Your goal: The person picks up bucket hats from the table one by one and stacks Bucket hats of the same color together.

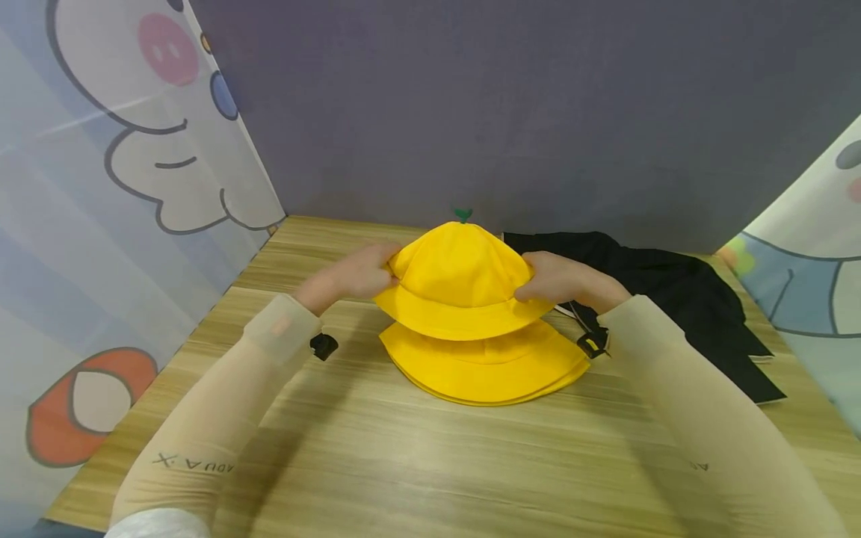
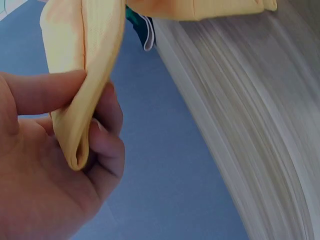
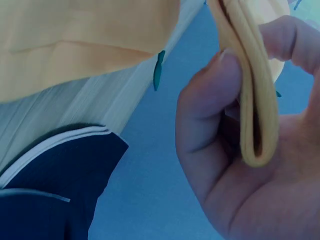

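Observation:
A yellow bucket hat (image 1: pixel 464 261) with a small green sprout (image 1: pixel 463 214) on its crown is held up by both hands. My left hand (image 1: pixel 366 270) pinches it at the left side; in the left wrist view the thumb lies on one face of the folded brim (image 2: pixel 95 65), with fingers curled behind. At the opposite side my right hand (image 1: pixel 561 280) grips it, and the right wrist view shows the doubled edge (image 3: pixel 257 120) between thumb and fingers. Directly below, more yellow hats (image 1: pixel 484 381) lie stacked on the table, their crowns mostly hidden by the held one.
Black cloth (image 1: pixel 646 291) with pale edging lies folded at the back right of the wooden table (image 1: pixel 417 463). A dark grey panel (image 1: pixel 471 112) stands behind, and cartoon-printed sheets (image 1: pixel 134 261) flank the table on both sides.

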{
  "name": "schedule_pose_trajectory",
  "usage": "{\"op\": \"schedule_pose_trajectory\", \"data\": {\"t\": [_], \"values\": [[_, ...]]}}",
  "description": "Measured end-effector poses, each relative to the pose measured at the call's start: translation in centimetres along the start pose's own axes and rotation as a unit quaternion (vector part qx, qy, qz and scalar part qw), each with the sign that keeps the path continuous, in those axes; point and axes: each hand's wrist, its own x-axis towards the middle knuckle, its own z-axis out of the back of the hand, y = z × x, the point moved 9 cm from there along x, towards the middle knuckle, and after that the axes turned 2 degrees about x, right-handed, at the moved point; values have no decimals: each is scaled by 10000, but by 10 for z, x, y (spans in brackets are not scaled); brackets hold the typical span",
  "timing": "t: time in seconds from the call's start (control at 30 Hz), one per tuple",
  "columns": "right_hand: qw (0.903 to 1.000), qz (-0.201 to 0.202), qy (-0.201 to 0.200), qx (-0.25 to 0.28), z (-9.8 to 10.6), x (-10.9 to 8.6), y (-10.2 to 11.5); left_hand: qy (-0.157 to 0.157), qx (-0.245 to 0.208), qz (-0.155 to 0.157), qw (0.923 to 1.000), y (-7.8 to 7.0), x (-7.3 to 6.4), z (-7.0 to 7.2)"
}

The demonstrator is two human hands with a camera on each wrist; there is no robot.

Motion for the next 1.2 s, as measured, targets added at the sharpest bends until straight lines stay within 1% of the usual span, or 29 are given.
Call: {"op": "schedule_pose_trajectory", "data": {"t": [0.17,0.37,0.57,0.73,0.87,0.97,1.07,1.2], "values": [[9999,-20,122,-16,-4,-14,-8,208,87,-172,9996,-11,-1,-9],[9993,49,358,-99,-8,-28,-14,570,27,-549,9969,-29,-6,-20],[9989,62,454,-46,-13,-38,-19,695,148,-602,9957,-36,-8,-28],[9988,41,496,-44,-19,-41,-25,873,46,-588,9944,-35,-9,-36],[9987,86,495,41,-26,-41,-26,963,149,-507,9939,-30,-10,-41],[9987,113,483,139,-32,-40,-27,993,192,-536,9934,-27,-9,-45],[9987,88,470,163,-37,-40,-30,1064,140,-554,9927,-23,-8,-52],[9988,58,438,192,-42,-40,-34,1203,-49,-529,9913,-18,-7,-63]]}}
